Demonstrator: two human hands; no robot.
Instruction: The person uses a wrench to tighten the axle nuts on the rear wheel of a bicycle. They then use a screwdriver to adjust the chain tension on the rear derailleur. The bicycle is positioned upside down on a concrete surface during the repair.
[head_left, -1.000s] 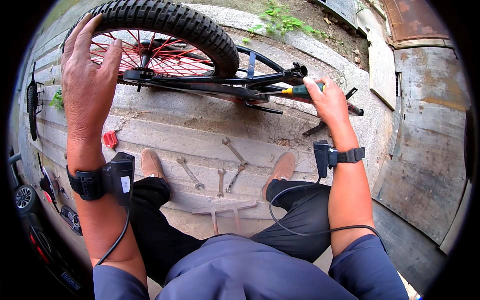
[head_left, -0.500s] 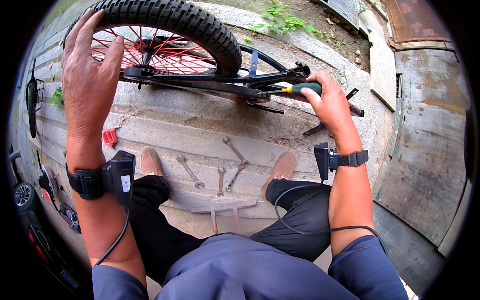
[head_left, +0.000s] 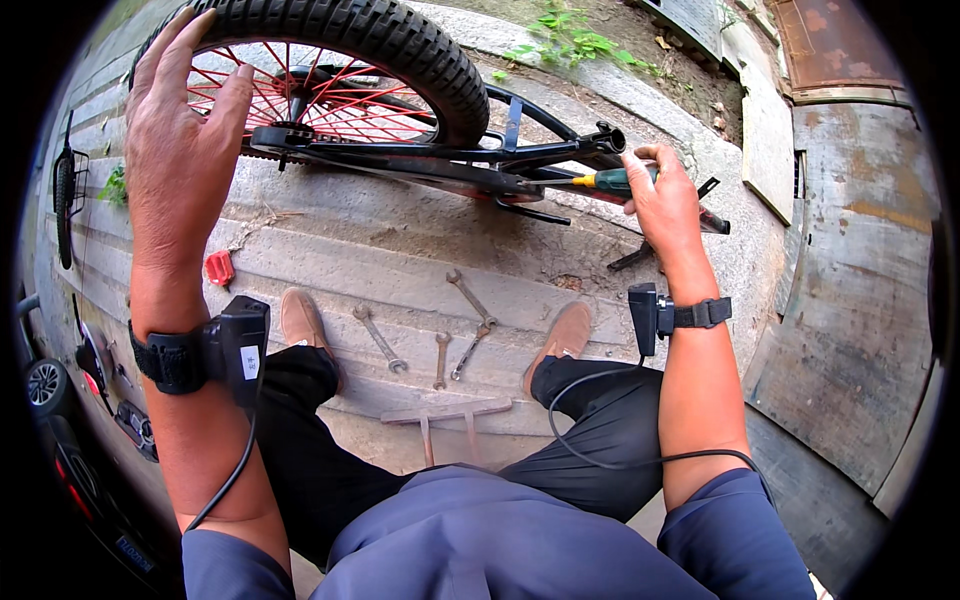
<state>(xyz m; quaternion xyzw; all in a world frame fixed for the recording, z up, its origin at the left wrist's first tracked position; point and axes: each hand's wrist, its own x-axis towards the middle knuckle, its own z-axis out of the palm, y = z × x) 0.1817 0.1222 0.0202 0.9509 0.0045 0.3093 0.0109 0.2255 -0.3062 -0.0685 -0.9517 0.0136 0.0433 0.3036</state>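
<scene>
Shifted slightly around the handle of the green-and-yellow screwdriver [head_left: 607, 181], compared with half a second ago, are the fingers of the right hand [head_left: 664, 200], by which that handle is gripped. From this hand the blade is pointed leftward, its long axis laid nearly level across the view, with the tip held at the black chain guard [head_left: 480, 179]; the right hand is clearly the nearer one. Farther left, the left hand [head_left: 180, 165] is held with fingers extended and spread at the knobbly tyre [head_left: 455, 90]; whether it is pressed cannot be told. Farther out, one red-spoked bicycle wheel [head_left: 300, 100] is seen beside one black bicycle frame [head_left: 570, 148]. On the concrete slabs [head_left: 350, 260], four wrenches [head_left: 380, 340], two overlapping, are scattered between two brown shoes [head_left: 302, 320]; one red plastic piece [head_left: 219, 268] is placed left of them.
</scene>
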